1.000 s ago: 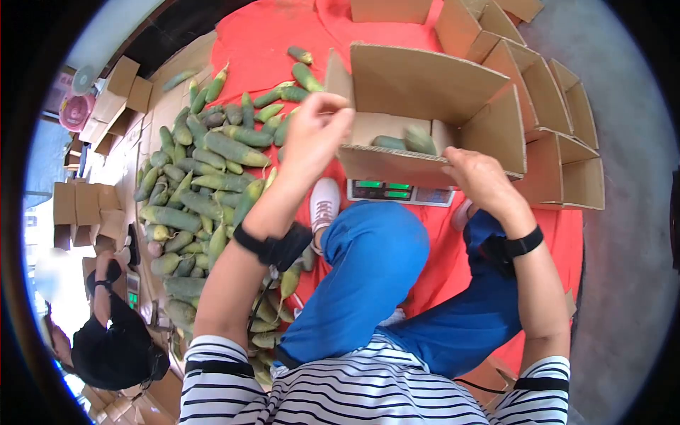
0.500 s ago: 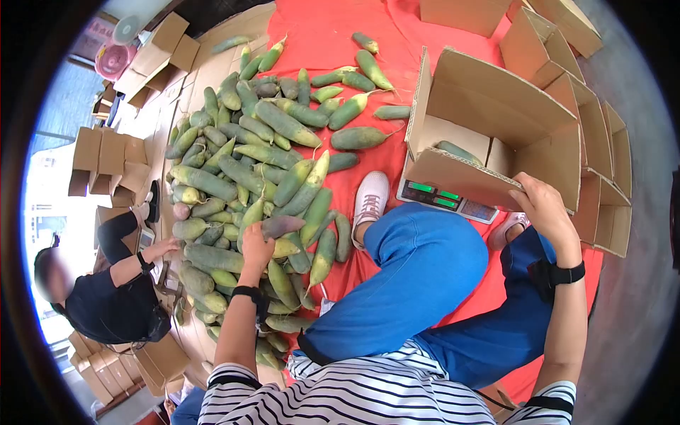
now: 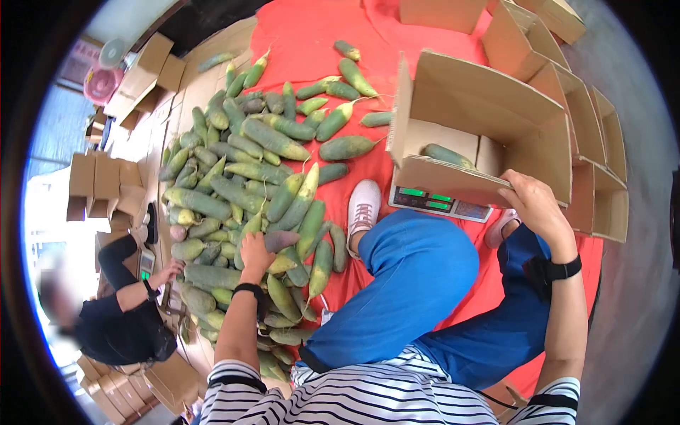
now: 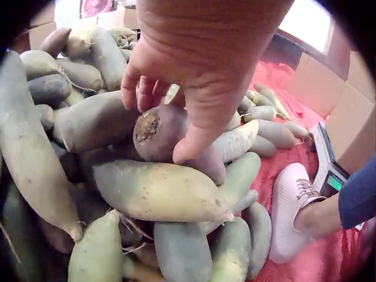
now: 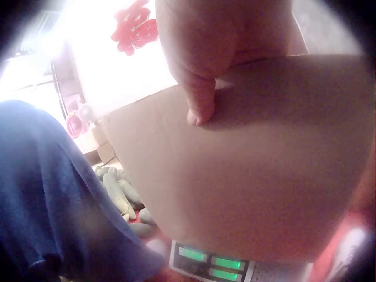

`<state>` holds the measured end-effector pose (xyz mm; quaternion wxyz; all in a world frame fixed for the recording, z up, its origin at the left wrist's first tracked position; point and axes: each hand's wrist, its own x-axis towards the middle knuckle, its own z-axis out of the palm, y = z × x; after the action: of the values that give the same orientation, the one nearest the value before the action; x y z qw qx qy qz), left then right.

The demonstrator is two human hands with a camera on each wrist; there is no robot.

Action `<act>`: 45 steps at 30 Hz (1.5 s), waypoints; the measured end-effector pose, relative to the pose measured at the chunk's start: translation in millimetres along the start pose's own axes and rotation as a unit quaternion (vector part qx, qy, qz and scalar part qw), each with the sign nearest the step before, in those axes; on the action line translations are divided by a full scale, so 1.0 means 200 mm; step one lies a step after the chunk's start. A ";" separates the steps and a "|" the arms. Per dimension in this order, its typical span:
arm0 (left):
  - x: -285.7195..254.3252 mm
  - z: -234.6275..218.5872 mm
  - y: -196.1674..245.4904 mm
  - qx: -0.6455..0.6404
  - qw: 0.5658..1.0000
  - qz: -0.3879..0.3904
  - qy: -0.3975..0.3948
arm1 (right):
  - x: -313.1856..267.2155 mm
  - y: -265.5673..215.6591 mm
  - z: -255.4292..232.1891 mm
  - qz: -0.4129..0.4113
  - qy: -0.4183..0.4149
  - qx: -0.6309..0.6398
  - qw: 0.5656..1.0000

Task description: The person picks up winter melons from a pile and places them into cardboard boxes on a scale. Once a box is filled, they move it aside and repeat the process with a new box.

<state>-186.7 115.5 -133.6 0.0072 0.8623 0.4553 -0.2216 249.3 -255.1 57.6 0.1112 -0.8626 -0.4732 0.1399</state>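
Note:
In the head view, my left hand (image 3: 255, 253) reaches into a heap of green radishes (image 3: 205, 202). It grips a purplish radish (image 3: 281, 241); the left wrist view shows the thumb on the near side of this radish (image 4: 155, 138) and the fingers curled over the far side. My right hand (image 3: 536, 205) holds the near wall of an open cardboard box (image 3: 460, 181), its thumb pressed on the outside face in the right wrist view. Inside the box lies a green radish (image 3: 448, 155). Beneath the box is a scale (image 3: 470, 210) with lit green displays.
More open cardboard boxes (image 3: 520, 42) stand along the right and back of the red cloth (image 3: 297, 32). A few loose radishes (image 3: 348, 147) lie between heap and box. At the left, another person (image 3: 120, 329) in black sits beside a second scale (image 3: 146, 265).
My left hand has gone from beside the box to the heap and taken hold of the purplish radish. A blurred radish seen over the box earlier is gone from view. My right hand stays on the box.

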 end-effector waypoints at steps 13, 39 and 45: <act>-0.18 -0.79 0.38 -0.638 0.765 -0.001 0.083 | 0.00 0.05 0.05 -0.033 0.030 -0.021 0.999; 0.25 -0.59 0.18 -0.343 0.922 0.122 0.128 | -0.01 -0.02 0.00 0.002 0.000 -0.009 1.000; 0.13 -0.06 -0.29 -0.170 0.982 -0.075 -0.010 | 0.00 0.00 0.01 -0.008 -0.001 -0.006 1.000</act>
<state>-214.1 172.8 -122.0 0.1419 0.8096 0.5497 -0.1495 249.4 -254.6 56.1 0.1071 -0.8596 -0.4805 0.1369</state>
